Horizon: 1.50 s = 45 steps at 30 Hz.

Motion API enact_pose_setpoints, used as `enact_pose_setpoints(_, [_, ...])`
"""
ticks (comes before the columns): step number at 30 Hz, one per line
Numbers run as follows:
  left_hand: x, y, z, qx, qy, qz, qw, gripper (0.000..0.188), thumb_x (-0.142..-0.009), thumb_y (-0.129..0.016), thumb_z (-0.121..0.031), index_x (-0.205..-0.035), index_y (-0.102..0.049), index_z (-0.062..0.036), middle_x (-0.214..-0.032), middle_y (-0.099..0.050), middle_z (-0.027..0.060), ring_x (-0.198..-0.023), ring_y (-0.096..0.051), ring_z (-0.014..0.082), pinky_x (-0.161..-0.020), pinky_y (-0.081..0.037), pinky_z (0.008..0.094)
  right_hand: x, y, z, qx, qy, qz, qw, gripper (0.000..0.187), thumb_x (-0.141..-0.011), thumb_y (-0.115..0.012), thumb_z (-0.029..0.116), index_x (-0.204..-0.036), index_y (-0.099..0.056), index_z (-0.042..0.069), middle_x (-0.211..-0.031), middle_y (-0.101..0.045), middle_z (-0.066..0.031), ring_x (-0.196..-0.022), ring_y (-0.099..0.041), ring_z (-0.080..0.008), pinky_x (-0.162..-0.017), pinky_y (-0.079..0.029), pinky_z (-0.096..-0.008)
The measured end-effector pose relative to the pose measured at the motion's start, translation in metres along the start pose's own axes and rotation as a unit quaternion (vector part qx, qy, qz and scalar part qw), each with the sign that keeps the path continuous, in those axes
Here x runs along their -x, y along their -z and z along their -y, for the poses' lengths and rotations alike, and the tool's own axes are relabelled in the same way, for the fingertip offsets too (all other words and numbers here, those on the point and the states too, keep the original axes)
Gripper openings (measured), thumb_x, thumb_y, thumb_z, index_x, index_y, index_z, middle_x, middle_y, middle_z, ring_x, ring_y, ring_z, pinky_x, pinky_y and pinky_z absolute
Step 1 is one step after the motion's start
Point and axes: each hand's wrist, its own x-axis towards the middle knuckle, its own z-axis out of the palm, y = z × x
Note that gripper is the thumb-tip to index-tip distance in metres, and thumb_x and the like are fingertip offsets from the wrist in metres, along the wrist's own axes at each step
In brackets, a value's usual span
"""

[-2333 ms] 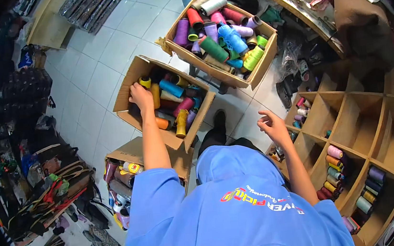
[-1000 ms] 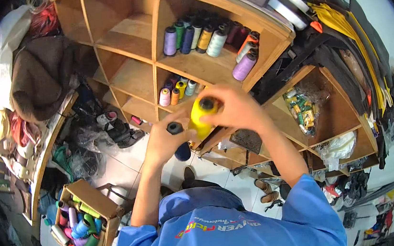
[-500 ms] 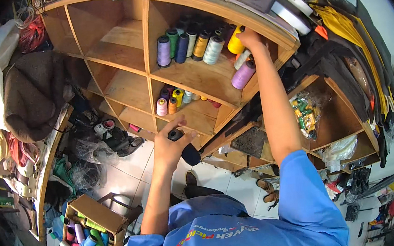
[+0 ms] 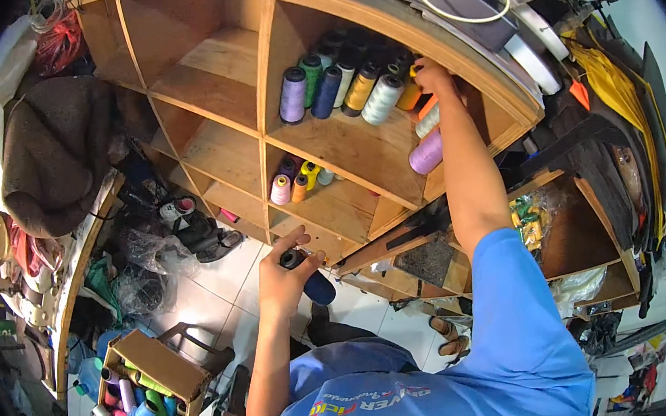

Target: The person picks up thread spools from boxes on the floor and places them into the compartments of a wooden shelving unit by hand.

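My left hand (image 4: 281, 274) is closed around a dark navy spool of thread (image 4: 320, 289), held upright-tilted in front of the shelf over the floor. My right hand (image 4: 431, 77) reaches into the upper right compartment of the wooden shelf (image 4: 326, 145), its fingers closed on a yellow spool of thread (image 4: 415, 72), mostly hidden by the hand. Left of it stand a pale mint spool (image 4: 383, 100), a gold spool (image 4: 361, 90), a navy spool (image 4: 325, 93) and a lavender spool (image 4: 293, 96). Beneath my right forearm lie a grey spool (image 4: 427, 121) and a purple spool (image 4: 426, 153).
A lower compartment holds small spools, among them a pink one (image 4: 280, 190). At the lower left, a cardboard box (image 4: 157, 363) is full of colourful spools. Brown cloth (image 4: 60, 155) hangs on the left; dark and yellow fabrics (image 4: 611, 73) hang at the right.
My right hand has moved the yellow spool deeper into the compartment, against the others. The left hand still holds the navy spool, now slightly lower. The whole view has shifted a little.
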Motion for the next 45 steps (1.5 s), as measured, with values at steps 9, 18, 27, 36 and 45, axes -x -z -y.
enact_pose_setpoints(9, [-0.004,-0.008,0.007,0.042,0.015,0.025,0.999,0.051,-0.070,-0.073,-0.005,-0.117,-0.056,0.0038,-0.104,-0.062,0.0080,-0.082,-0.055,0.0092,-0.074,-0.045,0.0227,0.000,-0.003,-0.008,0.033,0.091,-0.105,0.990,0.058,-0.067,-0.062,-0.004,-0.123,-0.050,0.006,-0.118,-0.055,-0.0173,-0.100,-0.059,-0.0312,-0.065,-0.056,-0.0413])
enact_pose_setpoints(18, [-0.031,-0.022,-0.015,-0.074,-0.092,0.052,0.992,0.052,-0.070,-0.075,-0.012,-0.115,-0.057,0.0040,-0.100,-0.062,0.0075,-0.080,-0.056,0.0099,-0.071,-0.046,0.0228,0.113,0.038,0.052,-0.127,0.245,0.063,0.959,0.050,-0.073,-0.070,0.022,-0.118,-0.054,0.005,-0.105,-0.063,-0.0091,-0.093,-0.060,-0.0199,-0.081,-0.048,-0.0320])
enact_pose_setpoints(27, [-0.067,-0.057,-0.063,-0.132,-0.172,0.126,0.968,0.114,-0.060,-0.083,-0.020,-0.136,-0.006,0.0146,-0.106,-0.060,0.0197,-0.096,-0.060,0.0248,-0.086,-0.045,0.0305,0.283,0.045,0.082,0.029,0.392,0.357,0.847,0.035,-0.082,-0.065,0.029,-0.101,-0.062,0.000,-0.088,-0.065,-0.0123,-0.074,-0.061,-0.0101,-0.062,-0.047,-0.0258])
enact_pose_setpoints(36, [-0.072,-0.079,-0.066,-0.171,-0.311,0.114,0.928,0.144,-0.047,-0.090,-0.027,-0.137,0.016,0.0063,-0.124,-0.045,0.0264,-0.119,-0.044,0.0318,-0.099,-0.036,0.0353,0.277,0.060,0.058,-0.044,0.394,0.247,0.884,0.042,-0.077,-0.070,0.030,-0.102,-0.062,-0.002,-0.078,-0.065,-0.0092,-0.060,-0.060,-0.0123,-0.058,-0.047,-0.0285])
enact_pose_setpoints(45, [-0.127,-0.142,-0.030,-0.173,-0.276,0.104,0.940,0.047,-0.069,-0.069,-0.012,-0.111,-0.055,0.0043,-0.098,-0.061,0.0218,-0.088,-0.060,0.0384,-0.076,-0.050,0.0402,0.185,0.077,0.037,0.130,0.161,-0.121,0.971,0.046,-0.080,-0.063,0.031,-0.113,-0.057,0.000,-0.110,-0.060,-0.0197,-0.106,-0.055,-0.0350,-0.091,-0.041,-0.0387])
